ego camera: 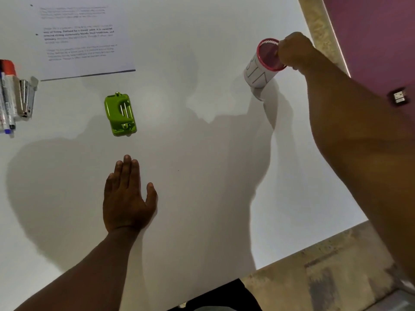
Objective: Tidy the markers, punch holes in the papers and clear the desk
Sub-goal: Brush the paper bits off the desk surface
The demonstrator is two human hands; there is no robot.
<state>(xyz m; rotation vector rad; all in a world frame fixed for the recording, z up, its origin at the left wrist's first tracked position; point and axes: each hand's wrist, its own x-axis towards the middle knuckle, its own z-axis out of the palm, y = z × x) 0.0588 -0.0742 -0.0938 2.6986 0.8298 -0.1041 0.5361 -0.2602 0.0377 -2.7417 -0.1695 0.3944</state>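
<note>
A pink-rimmed mesh pen cup [262,63] with a white paper label stands at the far right of the white desk [202,153]. My right hand [294,51] grips its rim. My left hand [128,194] lies flat on the desk, fingers apart, holding nothing. A green hole punch [120,114] sits just beyond its fingertips. Printed papers [80,39] lie at the far left. Several markers [6,102] lie at the left edge.
A metal stapler [27,97] rests beside the markers. The desk's right edge runs diagonally, with speckled floor [336,272] beyond it and a purple wall [370,37] at the top right.
</note>
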